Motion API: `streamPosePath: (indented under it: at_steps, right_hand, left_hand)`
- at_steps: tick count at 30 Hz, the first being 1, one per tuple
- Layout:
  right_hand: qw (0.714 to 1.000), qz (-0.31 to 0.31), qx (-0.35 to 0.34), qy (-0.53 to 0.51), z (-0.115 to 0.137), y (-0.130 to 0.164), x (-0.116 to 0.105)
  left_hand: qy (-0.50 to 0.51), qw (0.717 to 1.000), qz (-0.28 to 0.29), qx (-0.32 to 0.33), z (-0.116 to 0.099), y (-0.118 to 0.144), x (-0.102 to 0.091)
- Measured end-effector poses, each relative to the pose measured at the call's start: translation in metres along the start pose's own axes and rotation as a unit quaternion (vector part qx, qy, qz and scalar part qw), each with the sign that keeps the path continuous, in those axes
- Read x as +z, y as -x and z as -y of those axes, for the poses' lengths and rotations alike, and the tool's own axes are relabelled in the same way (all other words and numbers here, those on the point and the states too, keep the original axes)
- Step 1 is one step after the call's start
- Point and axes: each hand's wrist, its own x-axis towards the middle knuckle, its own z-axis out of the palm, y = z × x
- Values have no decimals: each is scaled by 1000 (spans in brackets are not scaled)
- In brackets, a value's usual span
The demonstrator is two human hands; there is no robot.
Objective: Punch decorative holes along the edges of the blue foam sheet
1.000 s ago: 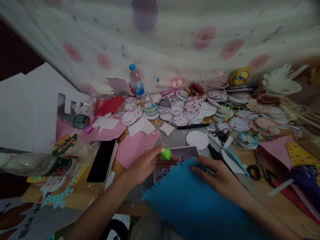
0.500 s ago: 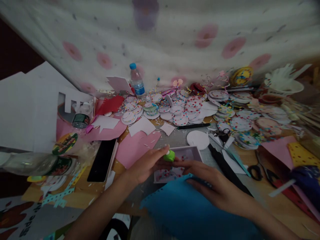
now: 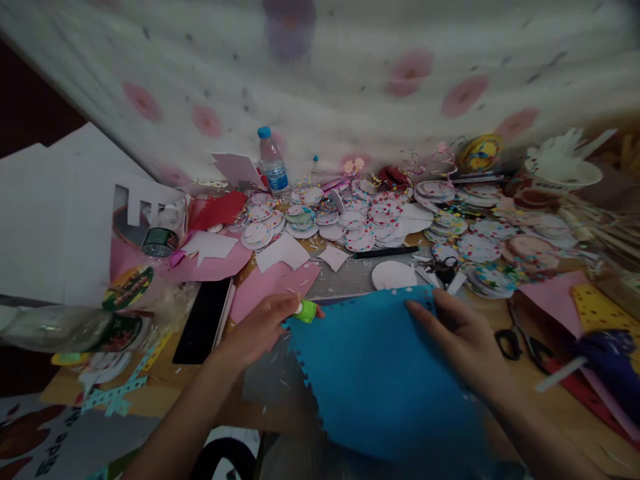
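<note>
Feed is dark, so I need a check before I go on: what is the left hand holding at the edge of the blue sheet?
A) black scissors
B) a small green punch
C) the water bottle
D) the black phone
B: the left hand grips a small green punch at the upper left corner of the blue sheet, while the right hand lies flat on the sheet.

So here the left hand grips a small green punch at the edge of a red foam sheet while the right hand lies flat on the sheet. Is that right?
Not quite: the sheet is blue, not red. The head view shows the left hand gripping the small green punch at the edge of the blue foam sheet, with the right hand lying flat on the sheet.
</note>
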Motion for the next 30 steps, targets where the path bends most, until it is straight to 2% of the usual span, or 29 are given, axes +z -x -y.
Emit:
streamPosePath:
  at_steps: [2, 5, 7, 9, 10, 11, 12, 15, 16, 20, 25, 28, 30]
  right_hand:
    - [999, -18, 15, -25, -2, 1, 4]
    - [999, 22, -7, -22, -5, 2, 13]
    - [996, -11, -87, 28, -4, 2, 16]
    - [972, -93, -193, 99, 2, 0, 16]
    - [955, -115, -240, 131, 7, -2, 16]
    - [942, -105, -278, 154, 13, -3, 17]
    - [934, -67, -310, 167, 20, -4, 18]
    - [908, 101, -371, 167, 35, -7, 30]
    - [901, 137, -382, 155, 38, -9, 34]
    - [904, 161, -389, 80, 37, -12, 48]
    - [902, 186, -382, 76, 31, -14, 50]
    - [926, 144, -347, 26, 32, -10, 40]
    - [958, 73, -277, -21, 34, -1, 25]
  left_hand:
    - [-56, 998, -28, 22, -2, 6, -7]
    - [-128, 990, -59, 30, -4, 11, -10]
    - [-179, 979, -86, 39, -4, 12, -7]
    - [-230, 966, -111, 44, -4, 12, 0]
    - [-251, 960, -119, 47, -4, 11, 5]
    - [-266, 955, -124, 50, -5, 10, 10]
    - [-277, 951, -126, 54, -6, 10, 16]
    - [-294, 944, -124, 80, -8, 9, 34]
    - [-298, 942, -124, 89, -9, 9, 38]
    - [-290, 944, -115, 105, -8, 11, 46]
    - [-244, 960, -96, 96, -3, 12, 45]
    - [-207, 971, -85, 82, -4, 16, 46]
    - [-212, 968, -113, 77, -5, 26, 45]
